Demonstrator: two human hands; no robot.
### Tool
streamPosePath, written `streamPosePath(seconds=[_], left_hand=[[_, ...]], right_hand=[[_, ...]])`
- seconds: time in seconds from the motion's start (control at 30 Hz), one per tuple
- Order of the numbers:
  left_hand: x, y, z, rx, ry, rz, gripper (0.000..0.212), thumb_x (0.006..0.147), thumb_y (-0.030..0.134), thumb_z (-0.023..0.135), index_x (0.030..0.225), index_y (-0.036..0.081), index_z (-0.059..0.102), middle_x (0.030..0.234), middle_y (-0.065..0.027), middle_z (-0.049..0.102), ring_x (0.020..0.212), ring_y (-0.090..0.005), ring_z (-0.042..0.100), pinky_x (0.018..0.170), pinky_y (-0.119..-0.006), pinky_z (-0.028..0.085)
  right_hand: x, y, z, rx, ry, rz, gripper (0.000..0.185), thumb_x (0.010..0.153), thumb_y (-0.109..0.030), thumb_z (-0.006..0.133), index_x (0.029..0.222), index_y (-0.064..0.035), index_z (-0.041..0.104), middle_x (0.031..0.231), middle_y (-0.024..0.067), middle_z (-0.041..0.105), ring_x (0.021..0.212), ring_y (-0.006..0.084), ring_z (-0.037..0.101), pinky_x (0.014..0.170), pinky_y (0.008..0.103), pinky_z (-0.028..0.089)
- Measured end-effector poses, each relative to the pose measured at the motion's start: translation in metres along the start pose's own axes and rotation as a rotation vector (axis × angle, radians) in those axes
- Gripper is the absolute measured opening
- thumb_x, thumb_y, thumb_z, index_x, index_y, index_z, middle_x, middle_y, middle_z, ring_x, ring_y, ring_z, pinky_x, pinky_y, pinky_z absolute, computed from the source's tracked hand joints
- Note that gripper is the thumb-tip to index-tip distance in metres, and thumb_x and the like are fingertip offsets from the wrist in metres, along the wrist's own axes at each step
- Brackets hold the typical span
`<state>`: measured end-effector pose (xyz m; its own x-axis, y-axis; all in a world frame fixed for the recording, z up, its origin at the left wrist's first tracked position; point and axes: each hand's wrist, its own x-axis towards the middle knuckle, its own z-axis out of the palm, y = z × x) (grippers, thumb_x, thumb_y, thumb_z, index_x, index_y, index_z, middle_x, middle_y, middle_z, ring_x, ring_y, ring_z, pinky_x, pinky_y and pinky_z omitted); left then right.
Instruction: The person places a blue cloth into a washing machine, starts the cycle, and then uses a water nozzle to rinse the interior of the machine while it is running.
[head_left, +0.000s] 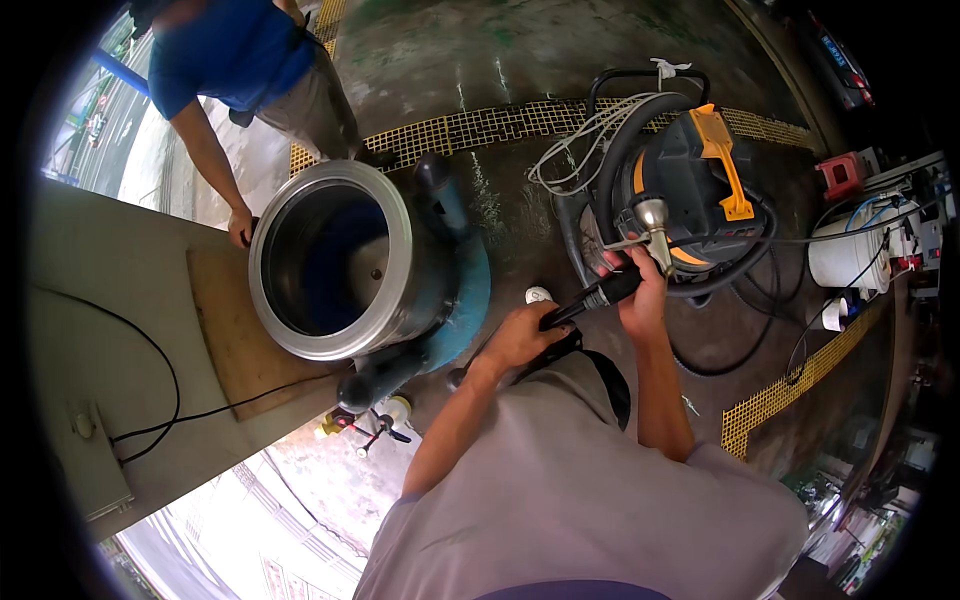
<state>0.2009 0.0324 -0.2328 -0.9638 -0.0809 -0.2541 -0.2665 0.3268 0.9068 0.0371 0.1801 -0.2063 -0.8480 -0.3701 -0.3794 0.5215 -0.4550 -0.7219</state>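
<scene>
My left hand (521, 334) is closed around a black hose or tube (574, 309) in front of my body. Farther along it, my right hand (646, 289) holds a black grip joined to a silver metal spray-gun-like head (654, 225); which parts are joined is partly hidden by my fingers. Just beyond that head stands a black and orange wet/dry vacuum cleaner (679, 172) with an orange handle (724, 161) and coiled hose. To the left is an open round steel drum (330, 174), in a blue base (469, 292) with dark rounded posts.
A person in a blue shirt (225, 56) stands beyond the drum, one hand near its rim. A grey surface with a brown board (225, 330) and black cables lies left. Yellow floor grating (480, 126) crosses ahead. White bucket (847, 255) and red container (840, 176) are at right.
</scene>
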Motion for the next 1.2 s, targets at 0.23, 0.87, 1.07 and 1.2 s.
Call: streamPosePath(seconds=[0.23, 0.87, 1.07, 1.2], left_hand=[[0.046, -0.038, 0.021, 0.171, 0.418, 0.059, 0.052, 0.087, 0.029, 0.071, 0.133, 0.010, 0.057, 0.117, -0.0216, 0.066, 0.108, -0.0404, 0.063, 0.095, -0.043, 0.049], [-0.195, -0.127, 0.147, -0.921, 1.196, -1.321, 0.044, 0.091, 0.031, 0.068, 0.123, 0.001, 0.062, 0.095, -0.0079, 0.067, 0.079, -0.0166, 0.064, 0.064, -0.030, 0.053], [-0.193, -0.097, 0.206, -0.638, 0.975, -1.354, 0.037, 0.091, 0.029, 0.065, 0.115, 0.001, 0.063, 0.092, -0.0080, 0.067, 0.079, -0.0186, 0.063, 0.067, -0.031, 0.052], [-0.184, -0.086, 0.209, -0.555, 0.892, -1.353, 0.032, 0.091, 0.028, 0.063, 0.110, 0.001, 0.064, 0.090, -0.0081, 0.067, 0.080, -0.0199, 0.063, 0.070, -0.031, 0.052]], right_hand=[[0.099, -0.002, 0.024, -0.251, 0.059, 0.047, 0.028, 0.091, -0.016, 0.067, 0.113, -0.0001, 0.060, 0.091, 0.0103, 0.064, 0.074, 0.0165, 0.063, 0.058, 0.0328, 0.057], [0.293, 0.162, -0.146, -1.104, 0.102, 0.066, 0.041, 0.086, -0.034, 0.074, 0.094, 0.0050, 0.066, 0.086, 0.0199, 0.068, 0.079, 0.0352, 0.064, 0.076, 0.0433, 0.048], [0.316, 0.169, -0.156, -1.134, 0.166, 0.079, 0.049, 0.084, -0.042, 0.075, 0.095, 0.0049, 0.067, 0.089, 0.0224, 0.069, 0.082, 0.0371, 0.067, 0.077, 0.0441, 0.049], [0.294, 0.157, -0.136, -1.483, -0.001, 0.058, 0.053, 0.083, -0.049, 0.072, 0.086, 0.0042, 0.070, 0.083, 0.0244, 0.070, 0.081, 0.0421, 0.068, 0.073, 0.0477, 0.050]])
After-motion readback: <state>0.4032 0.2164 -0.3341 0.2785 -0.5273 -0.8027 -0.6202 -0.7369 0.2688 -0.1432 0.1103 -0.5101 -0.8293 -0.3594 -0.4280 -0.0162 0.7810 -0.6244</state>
